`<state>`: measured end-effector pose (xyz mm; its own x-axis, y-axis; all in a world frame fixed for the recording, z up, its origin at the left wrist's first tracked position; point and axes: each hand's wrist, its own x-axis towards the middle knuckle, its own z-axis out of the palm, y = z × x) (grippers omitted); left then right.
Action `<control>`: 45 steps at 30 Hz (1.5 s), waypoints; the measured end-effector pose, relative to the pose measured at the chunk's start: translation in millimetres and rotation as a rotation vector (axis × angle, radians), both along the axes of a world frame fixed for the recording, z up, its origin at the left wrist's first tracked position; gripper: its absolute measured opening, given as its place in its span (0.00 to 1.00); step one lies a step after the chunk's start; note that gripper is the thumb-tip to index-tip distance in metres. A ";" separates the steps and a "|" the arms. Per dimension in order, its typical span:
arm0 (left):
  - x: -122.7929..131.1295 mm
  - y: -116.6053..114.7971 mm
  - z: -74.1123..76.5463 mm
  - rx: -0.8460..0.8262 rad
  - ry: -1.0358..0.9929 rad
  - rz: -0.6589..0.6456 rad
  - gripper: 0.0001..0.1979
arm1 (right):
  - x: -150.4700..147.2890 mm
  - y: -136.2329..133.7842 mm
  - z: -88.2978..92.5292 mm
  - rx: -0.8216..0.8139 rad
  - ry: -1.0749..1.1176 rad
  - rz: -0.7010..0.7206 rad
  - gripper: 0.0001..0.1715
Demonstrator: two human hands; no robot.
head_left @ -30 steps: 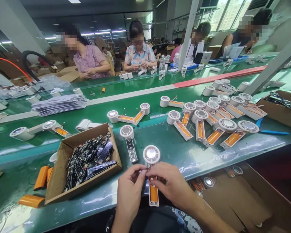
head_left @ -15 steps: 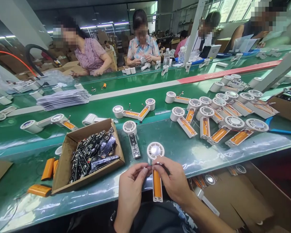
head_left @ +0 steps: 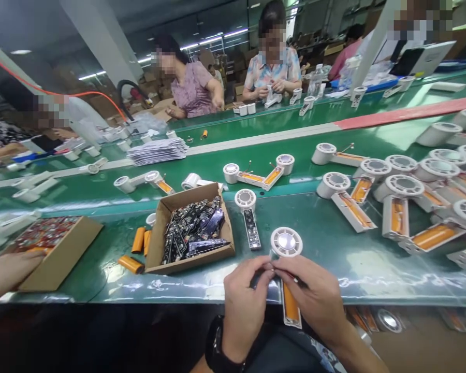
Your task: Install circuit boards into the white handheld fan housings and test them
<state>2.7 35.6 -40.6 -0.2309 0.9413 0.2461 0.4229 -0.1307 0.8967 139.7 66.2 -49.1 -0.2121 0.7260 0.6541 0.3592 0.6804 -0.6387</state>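
Observation:
Just above the table's front edge is a white handheld fan housing with a round slotted head and an orange battery in its open handle. My left hand and my right hand meet over the neck of this housing. Both are closed, thumb against forefinger, on thin wires whose ends are mostly hidden by the fingertips. Left of the housing head lies another fan, its handle covered by a black circuit board.
A cardboard box of circuit boards stands to the left, with loose orange batteries beside it. Many fan housings crowd the right. Farther left, another person's hand reaches into a second box. People sit across the green table.
The view has swung left, so the scene sits farther right and the second box with a person's hand appears. My fingertips have come closer together over the fan's neck.

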 end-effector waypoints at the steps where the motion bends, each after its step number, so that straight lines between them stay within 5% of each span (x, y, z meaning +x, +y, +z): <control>1: -0.8 -1.0 0.7 0.023 0.051 -0.005 0.09 | 0.3 0.4 -0.1 -0.016 0.014 0.000 0.10; 5: -8.4 -2.9 11.9 0.090 0.231 -0.120 0.09 | 1.2 -0.7 1.2 -0.084 0.059 0.009 0.08; 8: -27.8 6.8 34.9 0.105 0.370 -0.234 0.11 | 0.9 -2.6 2.9 -0.137 0.067 0.007 0.08; 11: -59.8 35.5 64.1 0.057 0.664 -0.131 0.12 | -0.9 -4.2 4.1 -0.154 0.066 -0.012 0.08; 13: -79.3 61.5 77.8 -0.145 0.996 -0.101 0.13 | -2.5 -4.9 4.4 -0.146 0.059 -0.023 0.08; 19: -90.5 108.2 74.9 -0.289 1.144 -0.163 0.11 | -5.0 -4.9 3.0 -0.127 0.075 -0.029 0.08; 22: -92.5 108.3 75.6 -0.306 1.153 -0.184 0.11 | -4.4 -4.8 1.3 -0.108 0.093 -0.027 0.08; 25: -106.6 99.9 91.7 -0.308 1.146 -0.135 0.13 | -4.7 -4.7 0.3 -0.088 0.097 -0.028 0.09; 29: -121.3 69.2 118.4 -0.235 1.113 -0.089 0.17 | -6.8 -3.7 -0.7 -0.061 0.137 -0.037 0.09; 31: -115.5 47.3 122.6 -0.162 1.063 -0.179 0.16 | -7.8 -3.4 -1.6 -0.064 0.165 -0.044 0.08; 34: -89.9 20.2 112.5 -0.109 0.928 -0.455 0.13 | -10.0 -4.5 -2.3 -0.091 0.184 -0.045 0.08; 36: -68.1 13.3 98.4 -0.114 0.813 -0.514 0.12 | -12.5 -6.4 -1.7 -0.108 0.179 -0.034 0.08; 40: -34.9 23.3 68.2 -0.136 0.462 -0.362 0.12 | -18.6 -10.2 1.8 -0.119 0.172 -0.033 0.08; 45: -20.5 29.3 36.5 -0.235 -0.268 -0.072 0.18 | -20.0 -10.0 5.3 -0.149 0.180 -0.080 0.06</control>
<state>-17.8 64.9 -4.1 -0.1894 0.9811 -0.0389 0.1662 0.0711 0.9835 119.7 56.2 -43.8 -0.0395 0.8273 0.5603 0.2791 0.5476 -0.7888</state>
